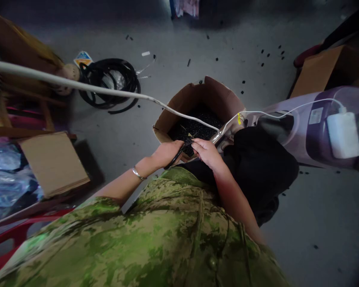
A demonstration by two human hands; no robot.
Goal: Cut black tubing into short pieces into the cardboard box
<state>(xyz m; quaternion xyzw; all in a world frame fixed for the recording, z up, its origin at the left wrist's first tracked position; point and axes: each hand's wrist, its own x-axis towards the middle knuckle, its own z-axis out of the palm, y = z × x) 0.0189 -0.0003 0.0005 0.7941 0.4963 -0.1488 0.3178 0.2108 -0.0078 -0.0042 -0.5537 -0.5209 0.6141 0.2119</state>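
A short-sleeved shirt (167, 231) in green and tan camouflage was worn, with a round button set near its front seam. A thin silver bangle (137, 174) was seen on the wrist behind the left hand (167, 153). Black trousers (257, 171) were worn, further right.

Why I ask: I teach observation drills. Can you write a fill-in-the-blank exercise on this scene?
1. The left hand and right hand meet on a black strip above an open ____ box.
2. The small pieces filling the box are ____.
3. A silver bracelet circles the ____ wrist.
4. The coiled black hose lies on the ____.

Missing words: cardboard; black; left; floor.
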